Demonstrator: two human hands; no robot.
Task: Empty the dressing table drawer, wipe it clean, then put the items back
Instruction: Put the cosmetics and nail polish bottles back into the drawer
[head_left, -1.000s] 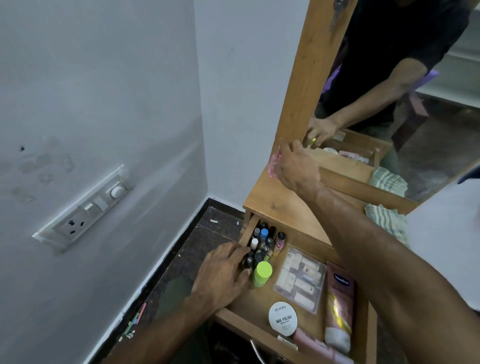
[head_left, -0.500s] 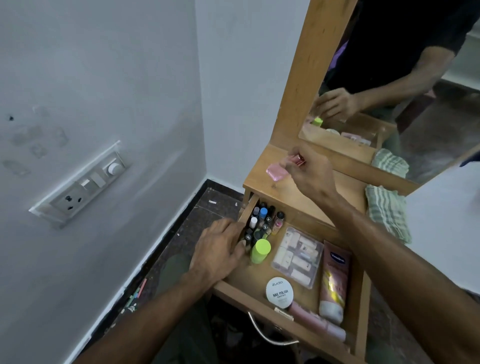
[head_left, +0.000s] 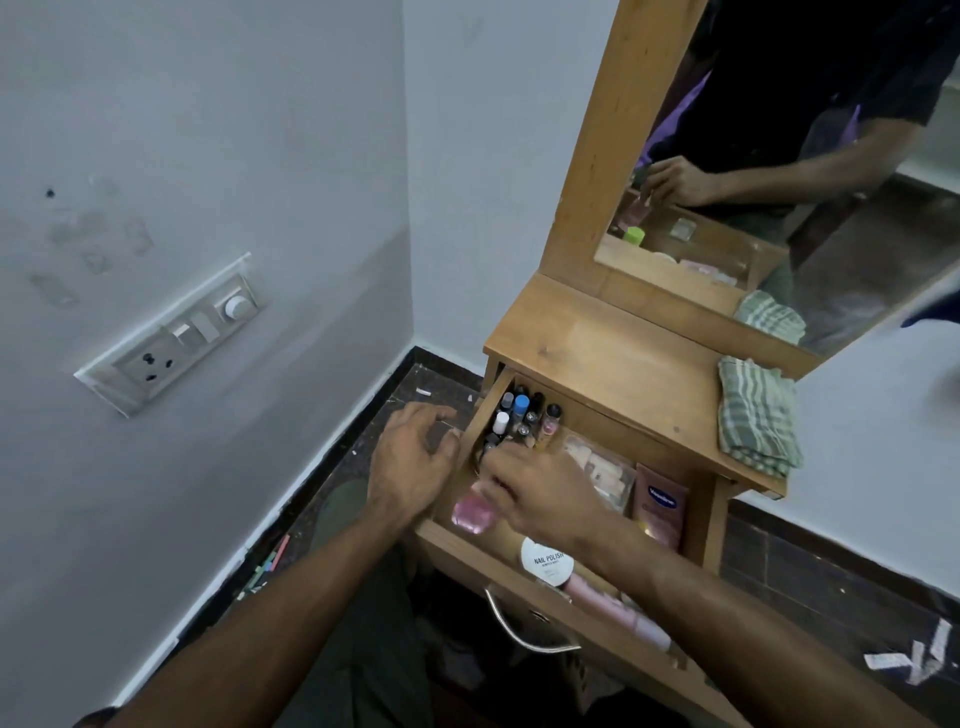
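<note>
In the open drawer (head_left: 696, 525), right hand (head_left: 545, 499) grip closed on one pink bottle (head_left: 474, 512), left hand (head_left: 410, 457) loosely open, empty.

Bare forearms (head_left: 291, 597) (dark green trousers (head_left: 358, 649)).

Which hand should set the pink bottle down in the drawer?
Right. The right hand is inside the drawer holding the pink bottle low over its floor. The left hand rests outside the drawer's left wall, holding nothing.

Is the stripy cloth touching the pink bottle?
Apart. The head view shows the stripy cloth up on the table top, while the pink bottle sits down in the drawer.
</note>
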